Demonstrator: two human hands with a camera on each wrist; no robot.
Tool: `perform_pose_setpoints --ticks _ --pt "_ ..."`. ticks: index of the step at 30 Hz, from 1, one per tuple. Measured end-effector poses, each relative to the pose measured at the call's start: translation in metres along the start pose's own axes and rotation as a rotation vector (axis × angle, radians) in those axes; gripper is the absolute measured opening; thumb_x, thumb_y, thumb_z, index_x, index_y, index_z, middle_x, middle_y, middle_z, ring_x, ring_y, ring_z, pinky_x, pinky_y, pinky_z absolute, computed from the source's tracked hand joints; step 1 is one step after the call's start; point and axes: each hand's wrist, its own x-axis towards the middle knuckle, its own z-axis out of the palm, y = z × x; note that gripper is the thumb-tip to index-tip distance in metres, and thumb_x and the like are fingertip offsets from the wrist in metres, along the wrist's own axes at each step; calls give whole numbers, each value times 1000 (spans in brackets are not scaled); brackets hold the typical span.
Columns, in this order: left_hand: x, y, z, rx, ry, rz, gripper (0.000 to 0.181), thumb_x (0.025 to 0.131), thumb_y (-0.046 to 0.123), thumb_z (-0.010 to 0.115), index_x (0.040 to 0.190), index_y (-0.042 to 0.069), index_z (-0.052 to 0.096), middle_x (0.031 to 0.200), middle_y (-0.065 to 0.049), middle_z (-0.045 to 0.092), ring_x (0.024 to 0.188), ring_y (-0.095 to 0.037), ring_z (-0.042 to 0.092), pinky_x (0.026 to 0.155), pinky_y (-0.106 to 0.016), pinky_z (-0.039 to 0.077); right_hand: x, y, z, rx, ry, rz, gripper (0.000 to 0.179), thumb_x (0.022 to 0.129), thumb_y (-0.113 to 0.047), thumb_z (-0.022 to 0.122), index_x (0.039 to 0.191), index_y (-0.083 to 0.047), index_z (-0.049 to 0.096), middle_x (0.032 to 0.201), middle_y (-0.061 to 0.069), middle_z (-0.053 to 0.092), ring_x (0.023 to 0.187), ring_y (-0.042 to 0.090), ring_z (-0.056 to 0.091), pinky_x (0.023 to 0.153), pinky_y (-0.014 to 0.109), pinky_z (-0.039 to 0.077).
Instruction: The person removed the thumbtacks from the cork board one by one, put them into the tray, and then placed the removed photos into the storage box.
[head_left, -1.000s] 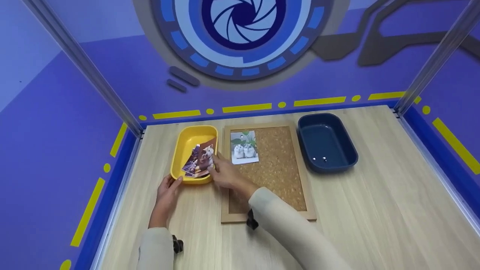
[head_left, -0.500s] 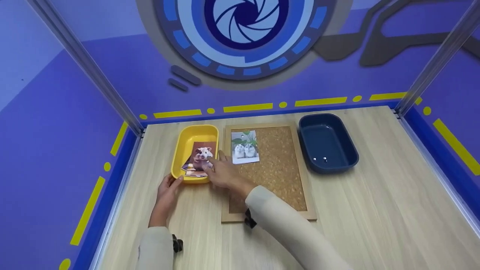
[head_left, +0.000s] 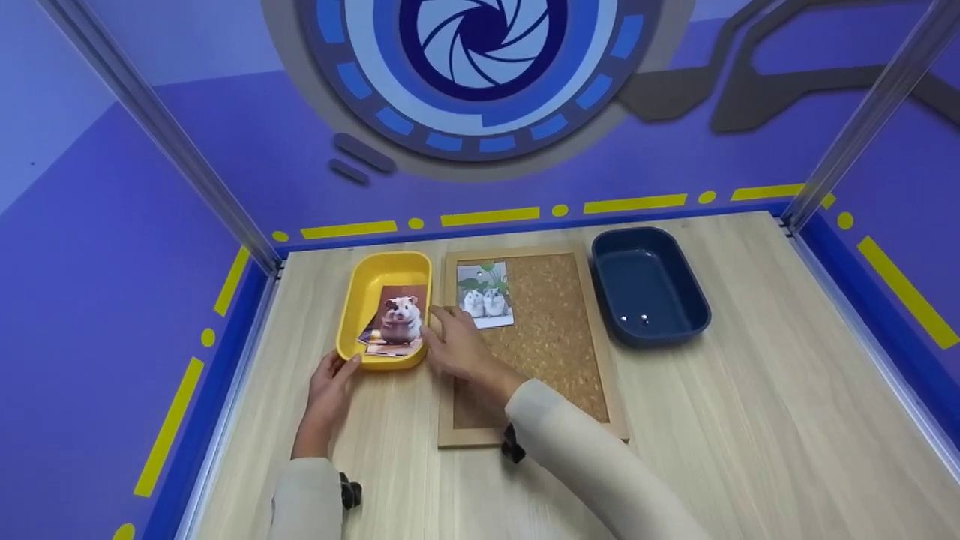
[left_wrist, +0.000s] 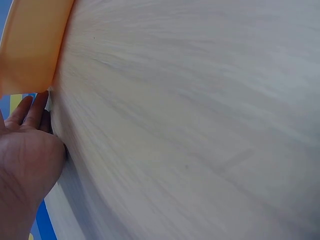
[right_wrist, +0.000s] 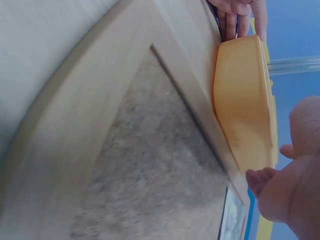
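Note:
My left hand (head_left: 330, 394) holds the near left corner of a yellow tray (head_left: 358, 300); its thumb lies by the rim. In the left wrist view its fingers (left_wrist: 36, 112) reach the tray's outer wall. My right hand (head_left: 459, 349) is at the tray's right rim, its thumb and forefinger apart, beside the photos; no held thing shows. Inside the tray lie several photos, with a hamster photo (head_left: 403, 319) uppermost. Right of the tray, partly under my right hand and forearm, is a wood-framed corkboard (head_left: 551, 330). A photo of two hamsters (head_left: 484, 296) is on its upper left.
A dark blue tray (head_left: 649, 277) stands right of the corkboard, with two small shiny pins (head_left: 634, 319) in it. The pale wooden table (head_left: 765, 375) is bounded by purple walls (head_left: 247, 135) at the back and sides.
My right hand fanned across the photos, then drew back to the tray's right rim. The hamster photo, tilted before, now lies flatter and fully shown. My left hand stayed at the corner.

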Motion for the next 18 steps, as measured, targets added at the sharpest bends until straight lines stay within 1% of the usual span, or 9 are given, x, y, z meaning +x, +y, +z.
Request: perform_pose_setpoints --ticks 3,5,7,9,12,14,16,18 --pt "0 0 -1 -23 0 8 78 108 47 60 169 13 26 177 -13 30 165 -29 29 135 -48 29 -2 6 -1 14 76 -35 53 110 -35 56 157 -10 52 155 20 56 148 36 52 126 51 42" --pt "0 0 -3 -43 4 14 78 108 45 61 169 12 26 176 -13 30 165 -28 30 135 -47 30 -4 11 -2 21 113 -55 52 109 -30 58 156 -8 53 151 21 60 145 36 55 124 52 44" --pt "0 -1 -3 -65 8 23 77 109 42 61 169 11 26 176 -14 30 165 -28 30 135 -46 30 -7 15 -5 27 124 -63 53 109 -29 59 157 -7 51 149 20 61 144 36 56 124 51 45" --pt "-1 -1 -3 -60 12 26 75 109 42 59 169 12 26 176 -13 30 165 -28 29 135 -47 29 -10 20 -10 46 117 -60 55 109 -30 57 159 -8 48 151 19 60 145 35 55 124 51 45" --pt "-2 -3 1 2 0 37 79 108 47 59 170 14 24 178 -12 27 167 -29 23 137 -51 24 -14 30 -20 61 113 -47 56 109 -30 57 160 -9 45 155 18 58 147 34 54 125 52 44" --pt "-4 -4 4 54 -7 41 84 106 52 61 171 14 22 180 -12 23 169 -30 17 138 -53 19 -15 38 -26 66 135 -44 56 109 -29 58 159 -7 46 154 21 58 146 36 55 124 54 44" --pt "-7 -6 7 103 -9 46 92 103 56 64 172 13 19 181 -13 19 170 -32 12 138 -56 15 -15 47 -32 71 155 -30 56 108 -29 59 157 -3 47 153 23 59 143 38 57 123 55 45" --pt "-14 -7 12 147 4 24 103 99 61 67 173 12 14 181 -16 13 170 -36 6 138 -58 11 -15 56 -37 97 168 -4 57 108 -28 60 156 0 47 151 26 59 142 40 58 122 55 46"
